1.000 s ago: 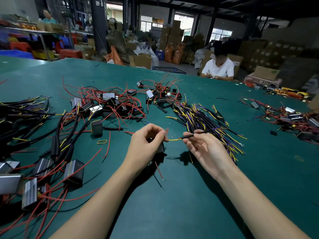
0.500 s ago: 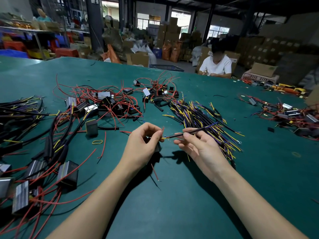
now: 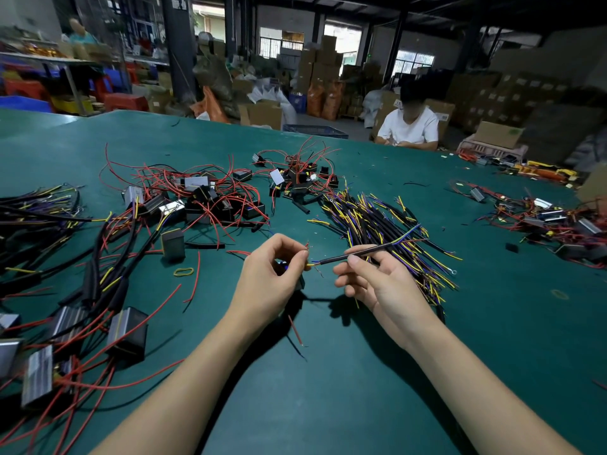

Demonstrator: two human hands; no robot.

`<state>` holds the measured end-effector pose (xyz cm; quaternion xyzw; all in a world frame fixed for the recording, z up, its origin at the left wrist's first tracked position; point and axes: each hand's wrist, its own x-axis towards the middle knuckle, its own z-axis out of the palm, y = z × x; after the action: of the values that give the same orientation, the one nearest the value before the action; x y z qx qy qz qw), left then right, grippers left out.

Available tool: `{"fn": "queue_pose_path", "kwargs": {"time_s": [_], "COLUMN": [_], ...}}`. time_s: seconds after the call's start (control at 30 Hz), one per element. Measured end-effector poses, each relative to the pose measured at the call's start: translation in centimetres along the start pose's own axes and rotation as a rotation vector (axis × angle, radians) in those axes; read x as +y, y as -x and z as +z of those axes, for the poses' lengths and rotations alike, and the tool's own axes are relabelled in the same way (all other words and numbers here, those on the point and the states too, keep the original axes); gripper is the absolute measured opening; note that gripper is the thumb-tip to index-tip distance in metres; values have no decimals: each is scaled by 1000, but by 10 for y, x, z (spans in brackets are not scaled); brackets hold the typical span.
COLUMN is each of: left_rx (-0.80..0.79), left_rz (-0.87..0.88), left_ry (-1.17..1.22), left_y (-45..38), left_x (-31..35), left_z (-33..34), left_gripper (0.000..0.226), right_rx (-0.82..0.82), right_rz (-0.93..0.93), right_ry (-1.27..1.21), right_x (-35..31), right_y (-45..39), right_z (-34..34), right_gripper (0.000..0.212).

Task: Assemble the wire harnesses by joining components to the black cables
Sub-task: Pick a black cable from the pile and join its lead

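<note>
My right hand [image 3: 374,284] pinches a black cable [image 3: 358,251] with yellow and blue wire ends, held above the green table [image 3: 328,405]. My left hand [image 3: 269,277] grips a small black component [image 3: 299,284], mostly hidden in the palm, and its thumb and forefinger pinch the wire tips where the cable's near end meets them. A red lead [image 3: 294,330] hangs down from the component. Behind my right hand lies a pile of black cables [image 3: 377,221] with yellow and blue ends.
A heap of black box components with red leads [image 3: 203,201] lies at the centre left. Joined harnesses with metal boxes [image 3: 65,323] fill the left edge. More parts [image 3: 551,221] lie at the right. A person in a white shirt [image 3: 410,126] sits across the table.
My hands have drawn closer together, so the cable's near end now meets my left fingertips. The yellow wire stretch between them has shortened.
</note>
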<state>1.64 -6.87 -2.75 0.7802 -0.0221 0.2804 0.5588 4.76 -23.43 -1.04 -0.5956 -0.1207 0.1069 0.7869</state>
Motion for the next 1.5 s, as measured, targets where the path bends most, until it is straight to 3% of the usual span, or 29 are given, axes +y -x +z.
{"fn": "queue_pose_path", "kwargs": {"time_s": [0.3,0.33,0.4,0.47,0.53,0.6,0.67,0.77,0.93,1.13,1.37,1.5], "left_rx": [3,1,-10,-20,-27,-29,-26,-32,-66,-109,-185,-190], "left_rz": [-1,-1,2,14,24,33,39,38,22,-35,-142,-143], "left_ry": [-10,-15,-26,-42,-55,-60,-57,-51,-14,91,223,221], "left_y": [0,0,1,1,1,2,2,2,2,2,1,1], "left_x": [1,1,1,1,2,2,2,1,1,3,4,5], "left_z": [0,0,0,1,1,1,1,0,2,-1,-8,-7], "left_gripper": [10,10,10,11,13,12,12,12,11,10,23,18], "right_rx": [4,23,69,159,257,200,59,-68,-52,10,33,25], "right_rz": [22,57,86,-76,-393,-659,-724,-671,-703,-404,-332,-346], "right_ry": [-7,32,294,686,983,1182,1267,1223,1063,712,767,776], "right_x": [2,0,-1,1,0,-5,-6,-1,6,9,7,8], "right_y": [0,0,0,0,2,1,-1,0,-1,-2,-3,-3], "right_z": [-2,-1,-2,-5,-5,-3,-3,-1,7,14,11,10], "right_gripper": [6,3,19,32,29,7,12,14,6,14,12,13]}}
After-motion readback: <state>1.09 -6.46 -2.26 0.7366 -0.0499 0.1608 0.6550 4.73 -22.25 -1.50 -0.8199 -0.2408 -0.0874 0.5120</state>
